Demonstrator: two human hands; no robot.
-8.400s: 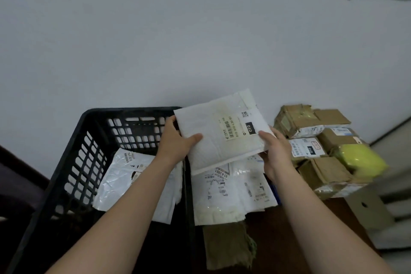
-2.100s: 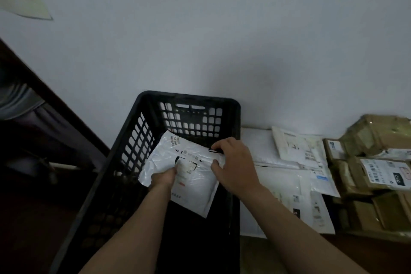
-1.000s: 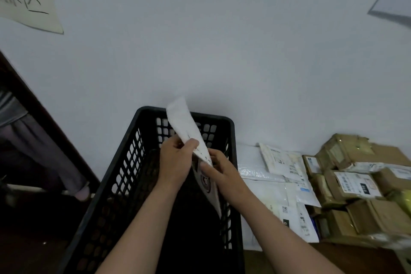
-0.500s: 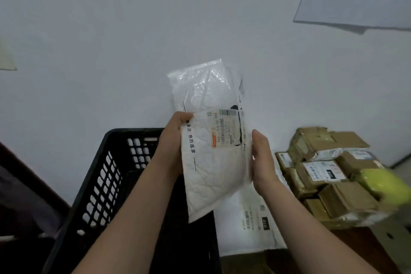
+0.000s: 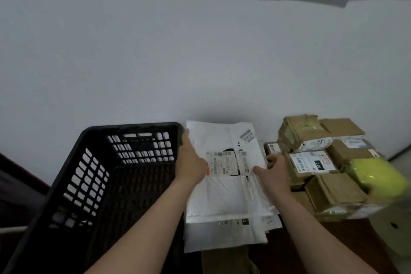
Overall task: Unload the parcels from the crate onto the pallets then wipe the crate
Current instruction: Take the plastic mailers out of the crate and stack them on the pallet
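Our left hand (image 5: 191,162) lies straight-fingered along the left edge of the white padded mailer with a printed label (image 5: 224,187), which rests atop a stack of white mailers (image 5: 222,236) just right of the black lattice-walled plastic crate (image 5: 93,184). Our right hand (image 5: 272,171) touches its right edge; whether it grips, we cannot tell. The crate shows only dark floor.

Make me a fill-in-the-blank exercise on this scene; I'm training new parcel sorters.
The crate is coloured ____. The top envelope lies to the crate's ____. The bright parcel among the brown boxes is ____.
Missing words: black; right; yellow.
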